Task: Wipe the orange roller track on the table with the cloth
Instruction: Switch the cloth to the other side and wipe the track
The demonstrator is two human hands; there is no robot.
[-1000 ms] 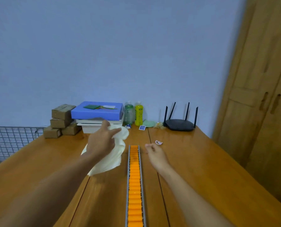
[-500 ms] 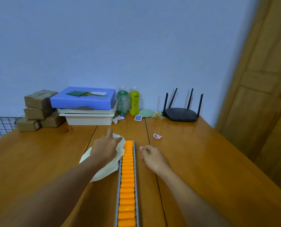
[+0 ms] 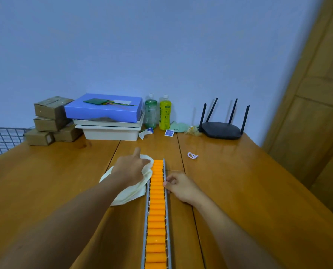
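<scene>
The track (image 3: pixel 156 208) runs straight down the middle of the wooden desk (image 3: pixel 249 191), orange rollers in a grey metal frame, from about mid-desk toward the near edge and out of the bottom of the shot. The left hand (image 3: pixel 131 169) is bunched around a pale cream cloth (image 3: pixel 130 191) right at the far left corner of the track, fingers curled into the fabric with one finger sticking up; the cloth is touching the left rail there and the rest of it trails back over the desk under the forearm. The right hand (image 3: pixel 181 186) sits on the other side, loosely curled with its fingertips pressed against the right rail, not wrapped around anything as far as I can see. Along the far edge by the wall there's a pile of cardboard boxes (image 3: pixel 51 119), a blue box (image 3: pixel 103 108) stacked on white trays, a green bottle (image 3: pixel 150 113) and a yellow bottle (image 3: pixel 164 113) side by side, and a black router (image 3: pixel 221 129) off to the right. A little white loop (image 3: pixel 192 155) lies on the desk just past the right hand.
</scene>
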